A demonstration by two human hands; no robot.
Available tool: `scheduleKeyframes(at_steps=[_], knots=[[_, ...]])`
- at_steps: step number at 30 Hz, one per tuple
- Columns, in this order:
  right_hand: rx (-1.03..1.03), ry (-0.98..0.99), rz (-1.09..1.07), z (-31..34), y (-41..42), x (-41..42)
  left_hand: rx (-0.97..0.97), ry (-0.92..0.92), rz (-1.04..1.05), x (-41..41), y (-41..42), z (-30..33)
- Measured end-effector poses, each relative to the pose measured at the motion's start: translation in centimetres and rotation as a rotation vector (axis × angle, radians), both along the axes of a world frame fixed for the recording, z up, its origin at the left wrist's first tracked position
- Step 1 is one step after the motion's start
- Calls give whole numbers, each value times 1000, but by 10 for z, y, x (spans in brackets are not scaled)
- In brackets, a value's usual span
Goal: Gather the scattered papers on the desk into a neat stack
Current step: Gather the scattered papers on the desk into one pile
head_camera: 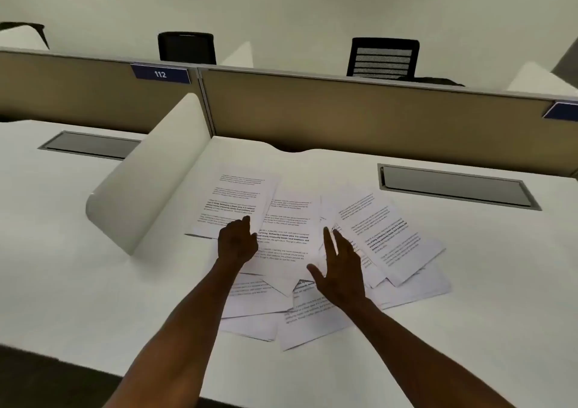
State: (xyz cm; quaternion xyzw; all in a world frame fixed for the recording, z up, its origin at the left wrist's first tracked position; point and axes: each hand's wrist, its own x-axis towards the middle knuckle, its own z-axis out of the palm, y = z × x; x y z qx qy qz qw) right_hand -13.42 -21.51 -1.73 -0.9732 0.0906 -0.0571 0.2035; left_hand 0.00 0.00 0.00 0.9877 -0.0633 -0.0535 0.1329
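Note:
Several printed white papers [291, 220] lie fanned and overlapping on the white desk [78, 267]. A far-left sheet [231, 201] is lifted at its near corner, where my left hand [237, 241] pinches it between thumb and curled fingers. A far-right sheet [384, 232] lies tilted on top of others. My right hand [339, 270] hovers open over the middle of the pile, fingers spread and straight, pointing toward the right sheets. More sheets [312, 317] lie under my forearms near the desk's front.
A curved white divider [150, 182] stands left of the papers. A tan partition [344, 113] with a "112" label [160, 73] closes the back. Grey cable hatches sit at the right [453, 187] and left [87, 144]. Two black chairs stand beyond.

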Motion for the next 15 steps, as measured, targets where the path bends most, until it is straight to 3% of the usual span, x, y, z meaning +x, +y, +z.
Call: scheduleKeyframes(at_steps=[6,15], knots=[[21,29,72,-9,7,0,81,106,10,16,-2,-2],[58,50,147,-24,5,13,200,125,-40,36,1,-16]])
